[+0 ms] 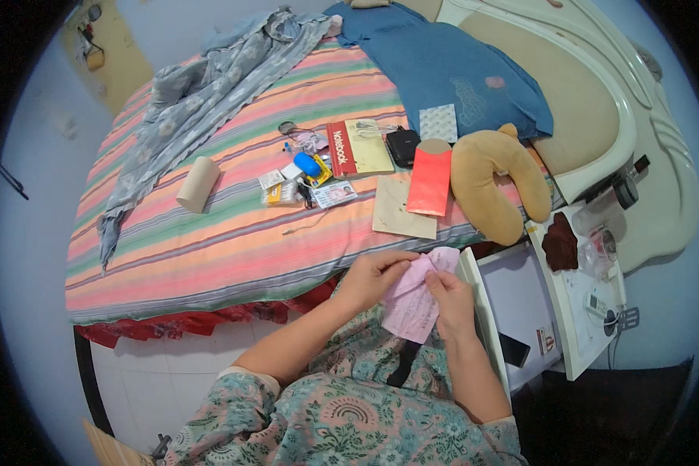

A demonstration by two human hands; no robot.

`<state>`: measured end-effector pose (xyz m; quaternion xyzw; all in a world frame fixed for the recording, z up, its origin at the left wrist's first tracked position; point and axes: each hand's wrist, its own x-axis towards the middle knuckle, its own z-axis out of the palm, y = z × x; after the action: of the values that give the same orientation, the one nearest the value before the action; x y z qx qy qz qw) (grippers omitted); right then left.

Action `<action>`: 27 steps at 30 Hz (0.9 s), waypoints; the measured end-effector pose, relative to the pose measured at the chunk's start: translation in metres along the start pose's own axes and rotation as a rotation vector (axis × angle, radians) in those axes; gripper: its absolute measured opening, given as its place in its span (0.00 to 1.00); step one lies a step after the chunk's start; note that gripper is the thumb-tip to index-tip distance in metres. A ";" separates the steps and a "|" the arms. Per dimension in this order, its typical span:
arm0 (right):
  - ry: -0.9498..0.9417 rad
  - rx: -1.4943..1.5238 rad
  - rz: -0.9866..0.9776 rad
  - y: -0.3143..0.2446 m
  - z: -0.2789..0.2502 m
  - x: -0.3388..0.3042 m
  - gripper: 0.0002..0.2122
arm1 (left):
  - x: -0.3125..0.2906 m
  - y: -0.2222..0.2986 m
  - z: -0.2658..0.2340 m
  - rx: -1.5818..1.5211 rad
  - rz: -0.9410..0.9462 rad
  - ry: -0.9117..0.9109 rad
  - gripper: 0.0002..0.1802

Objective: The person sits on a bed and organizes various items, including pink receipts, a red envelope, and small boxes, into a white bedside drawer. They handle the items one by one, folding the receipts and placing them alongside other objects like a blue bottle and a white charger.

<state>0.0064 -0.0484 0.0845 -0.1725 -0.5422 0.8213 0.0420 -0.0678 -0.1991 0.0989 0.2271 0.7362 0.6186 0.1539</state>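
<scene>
A pink sheet of paper (412, 313) with faint printing, creased and partly folded, is held up over my lap. My left hand (374, 276) pinches its upper left edge between thumb and fingers. At the right edge, my right hand (452, 301) is closed on the same sheet, its thumb lying across the front. Both hands are close together near the bed's front edge. Just beyond them on the striped bedsheet (248, 256) lie a beige envelope (400, 216) and a red envelope (429, 180).
An open drawer (512, 287) at my right holds a black phone-like object (513, 350). Over it stands a bedside top (586, 311) with a jar and small items. On the bed lie a neck pillow (481, 171), notebook (357, 147), black case (401, 147), blue object (307, 164) and cardboard-coloured cylinder (199, 185).
</scene>
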 end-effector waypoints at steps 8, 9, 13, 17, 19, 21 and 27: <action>0.009 0.070 -0.047 0.003 -0.003 0.002 0.10 | -0.007 -0.001 0.001 0.241 0.180 -0.227 0.34; 0.002 0.035 -0.063 0.002 -0.003 0.001 0.10 | -0.006 -0.001 0.000 0.254 0.136 -0.251 0.36; -0.030 -0.099 -0.096 0.001 -0.008 0.000 0.08 | -0.005 -0.007 -0.003 -0.076 -0.006 -0.337 0.32; -0.070 -0.210 -0.093 -0.005 -0.014 0.000 0.07 | -0.005 -0.013 0.000 -0.147 -0.083 -0.263 0.24; -0.041 -0.254 -0.145 -0.015 -0.016 -0.002 0.06 | -0.001 -0.023 -0.006 -0.343 -0.211 -0.154 0.20; -0.014 -0.264 -0.160 -0.023 -0.027 -0.001 0.06 | 0.005 -0.025 -0.017 -0.472 -0.274 -0.057 0.17; 0.054 -0.484 -0.187 -0.037 -0.062 0.010 0.06 | 0.008 -0.019 -0.025 -0.477 -0.220 -0.068 0.15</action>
<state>0.0135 0.0237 0.0937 -0.1483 -0.7354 0.6551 0.0898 -0.0904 -0.2184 0.0858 0.1237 0.5840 0.7464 0.2942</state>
